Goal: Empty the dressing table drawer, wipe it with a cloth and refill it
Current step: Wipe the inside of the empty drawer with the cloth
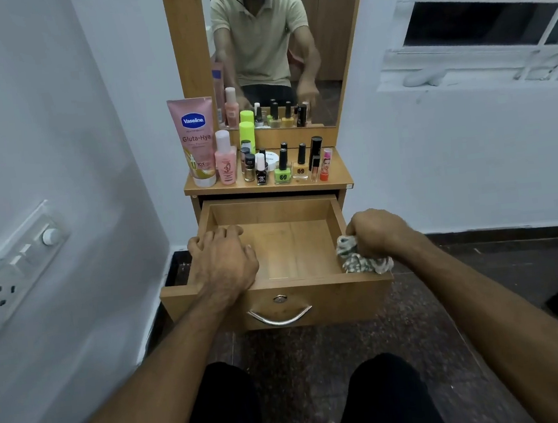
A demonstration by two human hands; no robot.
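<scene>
The wooden drawer [288,244] is pulled out and holds nothing inside. My left hand [222,262] rests on its left front corner with the fingers reaching over the left wall. My right hand [376,232] grips a crumpled green-and-white cloth [361,257] at the drawer's right front corner. On the dressing table top [339,179] stand a pink Vaseline tube [195,141], a pink bottle [225,160], a neon-green bottle [247,133], several nail polish bottles [282,168] and a lip balm [326,165].
A mirror [274,46] above the table reflects a person. A wall with a switch panel [15,270] runs close on the left. A window [490,10] sits at the upper right. My knees are below the drawer front with its metal handle [280,316].
</scene>
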